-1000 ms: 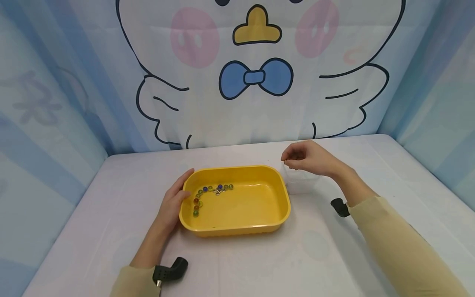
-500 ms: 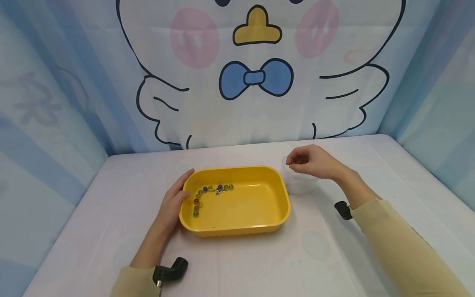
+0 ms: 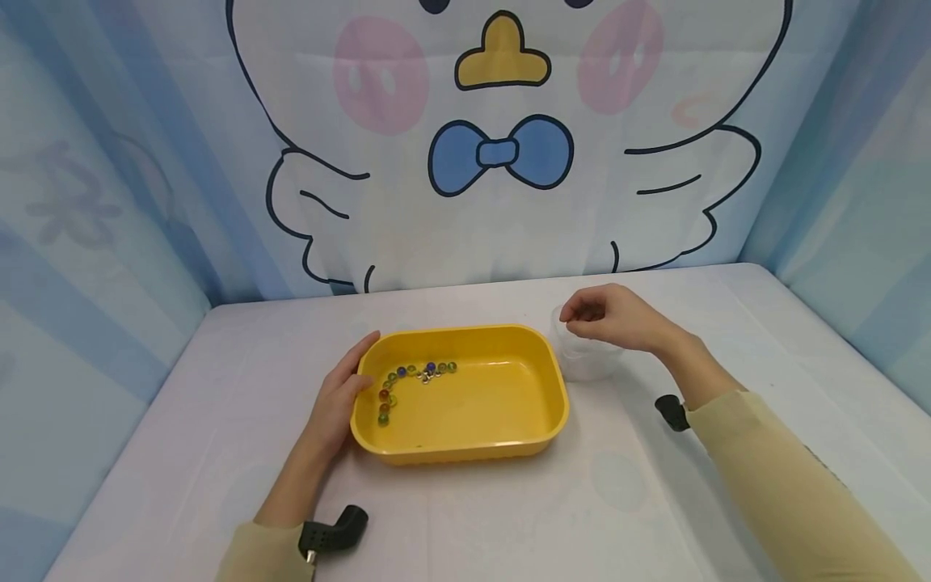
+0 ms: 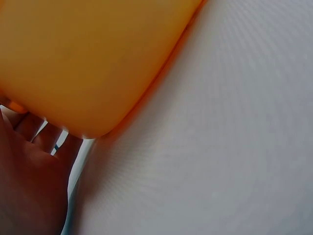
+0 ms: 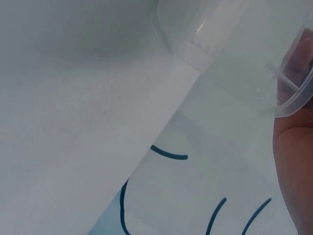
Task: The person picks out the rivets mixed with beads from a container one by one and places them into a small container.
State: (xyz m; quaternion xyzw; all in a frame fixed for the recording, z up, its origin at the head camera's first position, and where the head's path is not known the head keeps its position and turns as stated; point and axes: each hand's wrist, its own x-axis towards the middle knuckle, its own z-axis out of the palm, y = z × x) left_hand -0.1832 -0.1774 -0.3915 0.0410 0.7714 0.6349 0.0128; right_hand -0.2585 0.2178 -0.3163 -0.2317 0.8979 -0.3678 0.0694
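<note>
My left hand [image 3: 340,398] grips the left end of a yellow plastic tray [image 3: 473,412], thumb over its rim. The left wrist view shows the fingers [image 4: 46,137] behind the tray's wall. Along the tray's left and back sides lie several glass marbles [image 3: 384,407], green, blue and amber, and a small cluster of silvery pieces [image 3: 426,377]. To the right of the tray stands a clear plastic container [image 3: 585,369]. My right hand [image 3: 611,317] is above it, pinching the edge of a clear plastic lid [image 5: 293,105]. Part of the fingers is hidden behind the lid's rim.
A white cloth covers the table [image 3: 509,525]. At its back hangs a curtain [image 3: 502,234] printed with a cartoon bird, and blue curtains [image 3: 94,242] rise at the sides. Black camera mounts [image 3: 334,529] sit at both wrists.
Over the first half second my right hand has shifted slightly right and down, and the clear plastic beneath it has moved with it. The left hand and tray stay where they were.
</note>
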